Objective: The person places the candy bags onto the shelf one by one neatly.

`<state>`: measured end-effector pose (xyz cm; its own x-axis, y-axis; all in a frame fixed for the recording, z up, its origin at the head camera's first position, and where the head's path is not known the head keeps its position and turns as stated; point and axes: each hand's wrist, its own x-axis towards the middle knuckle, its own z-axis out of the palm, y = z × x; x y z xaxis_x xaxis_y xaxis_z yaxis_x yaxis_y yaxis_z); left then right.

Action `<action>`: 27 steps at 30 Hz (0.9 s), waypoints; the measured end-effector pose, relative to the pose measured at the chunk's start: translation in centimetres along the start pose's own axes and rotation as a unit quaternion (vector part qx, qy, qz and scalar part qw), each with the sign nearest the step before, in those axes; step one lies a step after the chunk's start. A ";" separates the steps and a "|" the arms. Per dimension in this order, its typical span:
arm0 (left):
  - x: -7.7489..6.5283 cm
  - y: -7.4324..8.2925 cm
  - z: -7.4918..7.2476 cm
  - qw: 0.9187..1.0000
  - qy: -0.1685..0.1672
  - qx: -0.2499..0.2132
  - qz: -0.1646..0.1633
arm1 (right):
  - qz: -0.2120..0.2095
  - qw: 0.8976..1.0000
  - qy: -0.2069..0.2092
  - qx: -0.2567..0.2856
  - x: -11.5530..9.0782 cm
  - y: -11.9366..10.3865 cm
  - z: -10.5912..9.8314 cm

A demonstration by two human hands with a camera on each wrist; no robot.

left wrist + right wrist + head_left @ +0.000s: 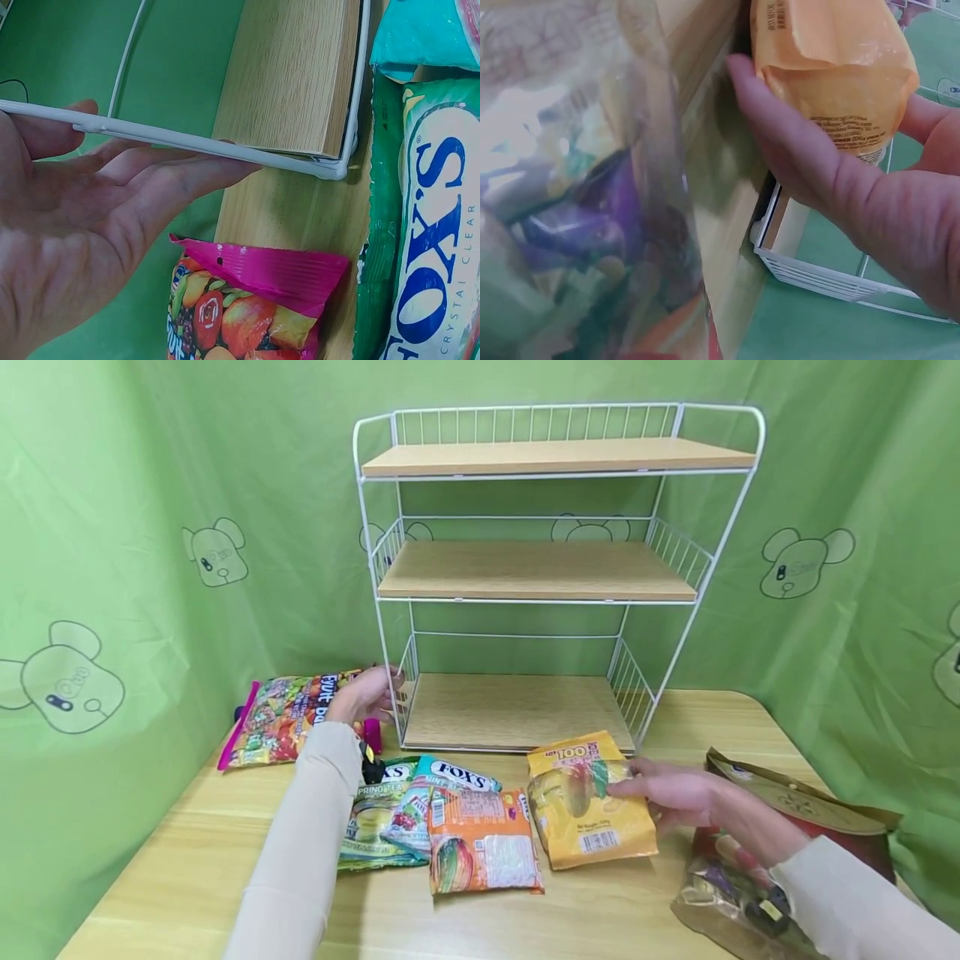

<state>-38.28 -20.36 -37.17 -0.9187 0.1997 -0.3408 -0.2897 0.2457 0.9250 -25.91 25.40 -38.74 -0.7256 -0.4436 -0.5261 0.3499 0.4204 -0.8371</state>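
A yellow mango candy bag (576, 814) is pinched at its right edge by my right hand (678, 792), thumb on the front and fingers behind. In the right wrist view, the bag (832, 67) bulges between thumb and fingers. My left hand (369, 692) is at the lower left post of the white wire rack (380, 635), its fingers extended alongside the frame (172, 144). Below that hand lies a fruit candy bag (281, 718) with pink ends. An orange mango bag (483, 847) lies left of the yellow one, beside a teal FOX'S bag (420, 793) and a green FOX'S bag (378, 822).
The rack has three wooden shelves: top (555, 453), middle (532, 570) and bottom (517, 710). At the right of the wooden table (202, 860) is a brown and clear bag of sweets (705, 893), partly under my right forearm. A green curtain (300, 460) surrounds the table.
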 end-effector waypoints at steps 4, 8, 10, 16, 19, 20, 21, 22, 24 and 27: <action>0.0 0.1 0.0 1.000 0.000 -0.004 0.000 | -0.005 1.000 -0.004 -0.007 -0.2 -0.1 0.2; -0.1 0.1 0.0 1.000 0.001 -0.005 0.001 | -0.001 1.000 0.002 -0.025 -0.5 -0.4 0.5; -0.1 0.1 -0.1 1.000 0.001 -0.007 0.000 | 0.001 0.999 0.011 -0.036 -0.7 -0.5 0.7; -0.1 0.1 0.0 1.000 -0.002 -0.007 0.004 | -0.027 0.996 0.046 -0.070 -0.9 -0.9 1.2; -0.1 0.2 0.0 1.000 -0.003 -0.008 0.003 | -0.056 0.994 0.063 -0.076 -0.7 -1.1 1.4; -0.1 0.2 0.0 1.000 -0.002 -0.010 0.003 | -0.064 0.993 0.069 -0.075 -0.7 -1.2 1.5; -0.1 0.1 0.0 1.000 -0.002 -0.010 0.002 | -0.070 0.992 0.075 -0.075 -0.6 -1.2 1.6; -0.1 0.1 0.0 1.000 -0.001 -0.009 0.002 | -0.073 0.991 0.082 -0.075 -0.6 -1.3 1.7; -0.2 0.1 0.0 1.000 0.001 -0.009 0.000 | -0.076 0.989 0.101 -0.077 -0.6 -1.4 2.0; -0.2 0.1 0.1 1.000 0.001 -0.007 0.001 | -0.084 0.986 0.121 -0.078 -0.6 -1.5 2.4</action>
<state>-38.13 -20.31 -37.05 -0.9198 0.1976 -0.3391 -0.2922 0.2320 0.9278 -24.54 23.15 -37.52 -0.8928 -0.3231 -0.3139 0.1306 0.4813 -0.8668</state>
